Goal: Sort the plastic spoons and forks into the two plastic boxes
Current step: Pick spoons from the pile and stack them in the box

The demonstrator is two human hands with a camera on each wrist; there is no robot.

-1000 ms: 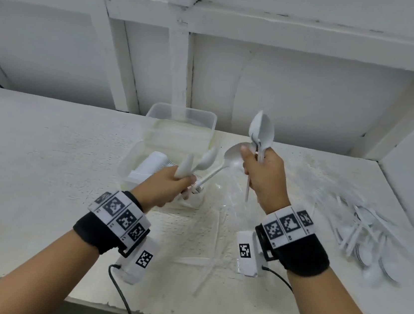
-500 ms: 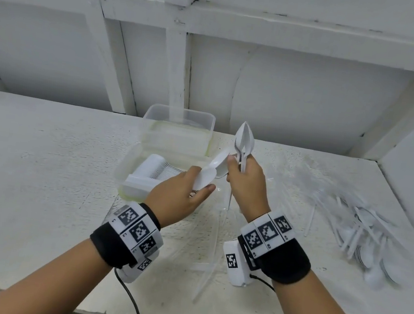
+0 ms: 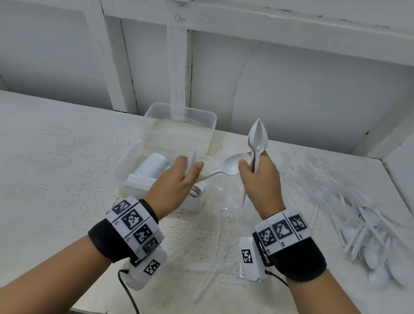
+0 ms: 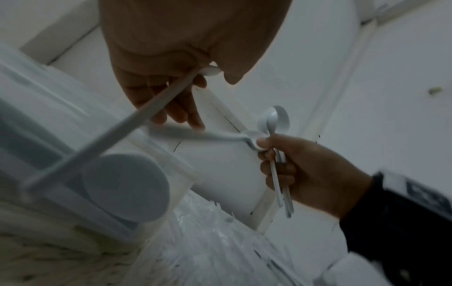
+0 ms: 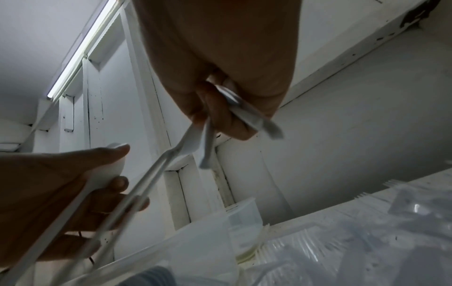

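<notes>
My right hand (image 3: 259,186) is raised over the tabletop (image 3: 42,175), fingers curled round the handles of a small bunch of white spoons (image 3: 256,137) whose bowls stand upright above my fist, handle ends poking out below it. My left hand (image 3: 173,186) is beside it, fingers curled round one spoon of its own (image 4: 146,114), whose bowl peeks out by the thumb and whose long handle slants down from the palm. A further single spoon (image 3: 228,167) spans the gap between the two hands: its bowl lies against my right thumb and its handle runs to my left fingers; from the left wrist view my left fingertips (image 4: 195,122) touch that handle, but I cannot tell how firmly

Just behind my left hand sits the near plastic box (image 3: 125,173), clear, with a packed row of white cutlery lying inside; its exact kind I cannot make out. Touching its far side is the second plastic box (image 3: 182,117), also clear, its contents unclear. A loose heap of white spoons and forks (image 3: 367,241) lies on the tabletop well to my right. Crumpled clear plastic wrap (image 3: 222,211) lies on the tabletop between and below my hands. Both wrists wear black bands with printed square markers
</notes>
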